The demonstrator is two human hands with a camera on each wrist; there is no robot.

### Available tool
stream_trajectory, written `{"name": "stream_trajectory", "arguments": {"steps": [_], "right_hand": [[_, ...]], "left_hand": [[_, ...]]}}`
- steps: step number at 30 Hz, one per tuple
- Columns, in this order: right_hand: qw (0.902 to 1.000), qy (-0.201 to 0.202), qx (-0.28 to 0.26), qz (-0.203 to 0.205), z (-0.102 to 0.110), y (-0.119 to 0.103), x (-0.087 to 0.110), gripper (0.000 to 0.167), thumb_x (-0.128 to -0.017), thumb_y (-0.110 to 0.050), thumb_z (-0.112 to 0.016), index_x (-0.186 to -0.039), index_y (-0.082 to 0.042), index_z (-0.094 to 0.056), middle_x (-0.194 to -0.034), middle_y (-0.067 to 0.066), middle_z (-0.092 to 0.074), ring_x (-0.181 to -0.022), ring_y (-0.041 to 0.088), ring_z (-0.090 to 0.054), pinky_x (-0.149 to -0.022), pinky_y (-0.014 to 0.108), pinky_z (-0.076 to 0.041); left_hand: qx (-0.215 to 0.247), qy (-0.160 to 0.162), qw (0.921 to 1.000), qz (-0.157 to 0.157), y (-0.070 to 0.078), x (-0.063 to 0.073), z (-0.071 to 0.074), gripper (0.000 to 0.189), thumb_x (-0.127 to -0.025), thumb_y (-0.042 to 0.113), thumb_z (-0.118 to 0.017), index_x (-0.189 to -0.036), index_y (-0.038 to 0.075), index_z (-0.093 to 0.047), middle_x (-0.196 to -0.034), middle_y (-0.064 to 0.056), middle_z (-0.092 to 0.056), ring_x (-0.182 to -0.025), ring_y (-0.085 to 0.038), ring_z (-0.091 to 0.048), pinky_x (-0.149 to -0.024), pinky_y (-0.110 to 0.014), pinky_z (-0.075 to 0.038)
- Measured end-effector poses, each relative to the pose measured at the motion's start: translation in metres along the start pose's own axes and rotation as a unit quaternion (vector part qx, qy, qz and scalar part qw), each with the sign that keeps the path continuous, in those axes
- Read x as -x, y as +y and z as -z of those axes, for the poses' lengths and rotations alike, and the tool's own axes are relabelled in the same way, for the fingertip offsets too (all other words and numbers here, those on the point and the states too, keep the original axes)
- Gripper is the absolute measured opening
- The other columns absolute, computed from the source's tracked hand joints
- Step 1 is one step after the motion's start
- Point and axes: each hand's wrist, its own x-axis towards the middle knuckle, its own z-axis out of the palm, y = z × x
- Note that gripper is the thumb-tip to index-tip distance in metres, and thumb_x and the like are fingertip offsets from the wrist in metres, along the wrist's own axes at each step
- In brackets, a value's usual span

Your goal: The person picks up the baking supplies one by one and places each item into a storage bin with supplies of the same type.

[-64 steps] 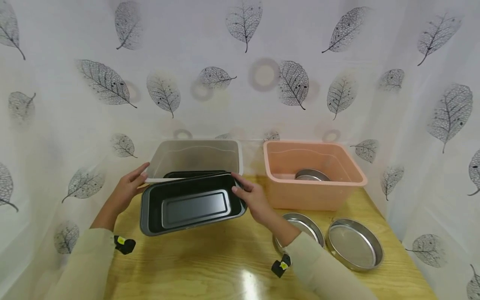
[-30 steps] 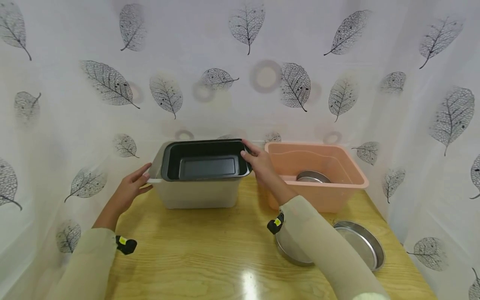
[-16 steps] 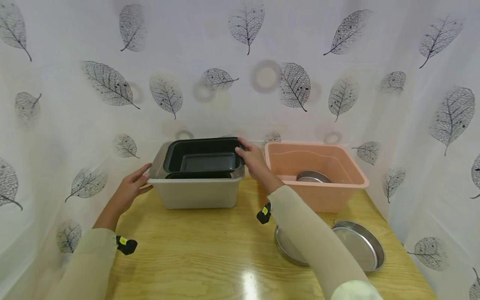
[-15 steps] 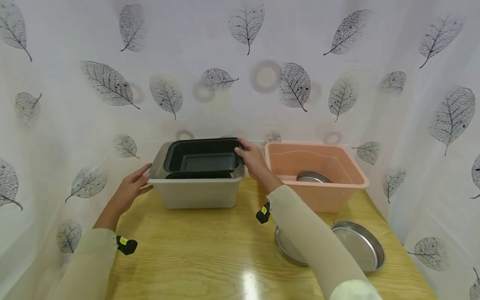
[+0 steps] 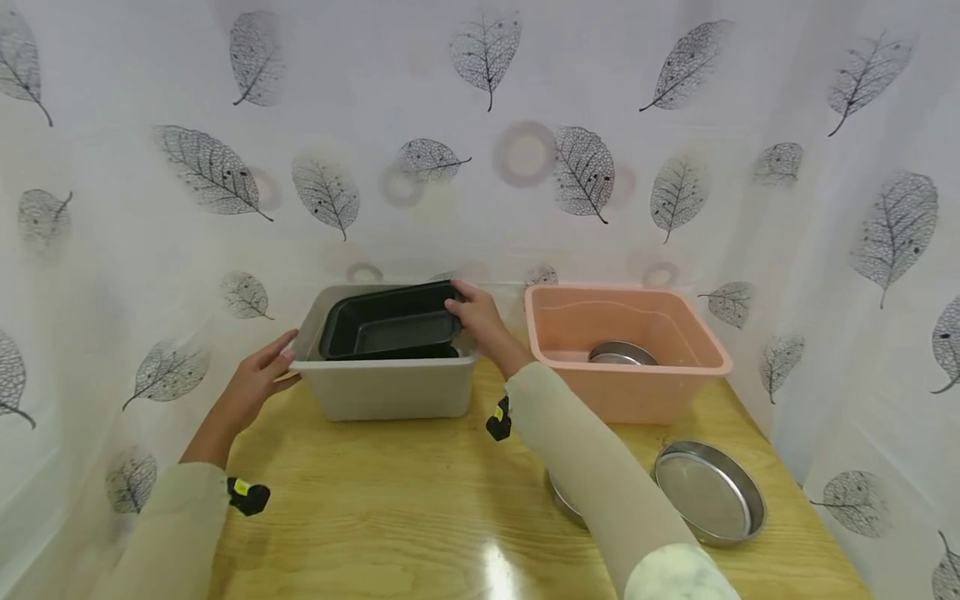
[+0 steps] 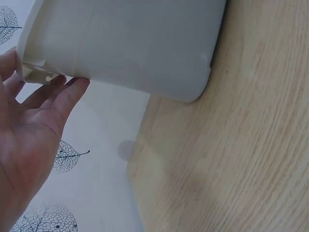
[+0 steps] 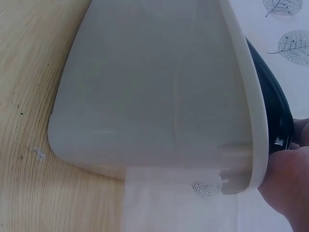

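A black loaf pan tilts inside the light grey plastic bin, its right end higher than its left. My right hand pinches that raised end between thumb and fingers, just over the bin's right side. Below it, the dark edge of a second black pan shows in the bin; the rest of it is hidden. At the bin's left corner, my left hand holds the rim. The left wrist view shows its fingers curled under the lip, with the thumb at the rim.
A pink plastic bin stands to the right with a round metal pan inside. On the wooden table lie two more round pans: one in full view, the other mostly behind my right sleeve. A leaf-print curtain surrounds the table.
My right hand has carried the loaf pan from in front of the grey bin up over it, then leftward and down into it. The left hand has stayed on the rim.
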Motion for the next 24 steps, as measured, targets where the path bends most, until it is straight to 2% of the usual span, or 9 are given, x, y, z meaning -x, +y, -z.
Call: {"name": "stream_trajectory", "arguments": {"steps": [5,9,13,17,21,24], "right_hand": [[0.9999,-0.006,0.001,-0.014,-0.004,-0.001,-0.002,0.055,-0.102,-0.011,-0.058,-0.154,-0.014,-0.043,-0.163,0.007,-0.034,-0.147,0.023,-0.037,-0.115,0.041,-0.043],[0.9998,-0.012,0.013,-0.012,-0.006,-0.002,-0.002,0.054,-0.102,-0.010,-0.058,-0.154,-0.013,-0.044,-0.161,0.009,-0.038,-0.137,0.028,-0.050,-0.110,0.044,-0.048],[0.9992,-0.017,0.035,0.002,-0.013,-0.001,-0.002,0.053,-0.101,-0.009,-0.059,-0.152,-0.011,-0.046,-0.159,0.011,-0.041,-0.132,0.028,-0.053,-0.107,0.045,-0.051],[0.9981,-0.034,0.050,0.010,-0.020,0.000,-0.002,0.054,-0.101,-0.007,-0.059,-0.153,-0.009,-0.044,-0.160,0.011,-0.039,-0.140,0.026,-0.045,-0.111,0.042,-0.048],[0.9981,-0.049,0.036,-0.005,-0.026,0.002,-0.002,0.055,-0.102,-0.006,-0.057,-0.155,-0.010,-0.041,-0.162,0.011,-0.036,-0.147,0.027,-0.036,-0.116,0.043,-0.042],[0.9981,-0.048,0.033,-0.018,-0.029,0.003,-0.002,0.055,-0.102,-0.007,-0.057,-0.155,-0.010,-0.041,-0.162,0.011,-0.036,-0.147,0.028,-0.037,-0.116,0.045,-0.042]], "left_hand": [[0.011,0.003,0.9999,-0.006,0.001,0.001,-0.001,0.067,-0.110,0.036,-0.041,-0.161,0.004,-0.012,-0.164,-0.033,-0.008,-0.145,-0.049,-0.026,-0.094,-0.016,-0.053],[0.019,0.003,0.9998,-0.006,0.002,0.001,-0.002,0.067,-0.110,0.036,-0.040,-0.161,0.004,-0.011,-0.163,-0.033,-0.007,-0.145,-0.054,-0.020,-0.094,-0.015,-0.053],[0.018,0.003,0.9998,-0.004,0.002,0.002,-0.001,0.067,-0.110,0.036,-0.040,-0.161,0.005,-0.011,-0.164,-0.033,-0.007,-0.145,-0.054,-0.020,-0.095,-0.017,-0.053],[0.014,0.004,0.9999,0.001,0.001,0.002,-0.001,0.067,-0.110,0.037,-0.040,-0.162,0.006,-0.011,-0.164,-0.033,-0.008,-0.145,-0.050,-0.024,-0.097,-0.019,-0.052],[0.020,0.003,0.9998,0.006,0.000,0.001,0.000,0.067,-0.109,0.037,-0.040,-0.162,0.008,-0.011,-0.165,-0.031,-0.006,-0.145,-0.053,-0.022,-0.097,-0.020,-0.052],[0.018,0.003,0.9998,0.006,-0.001,0.000,0.001,0.068,-0.109,0.038,-0.041,-0.162,0.009,-0.011,-0.166,-0.028,-0.005,-0.146,-0.053,-0.020,-0.097,-0.020,-0.052]]}}
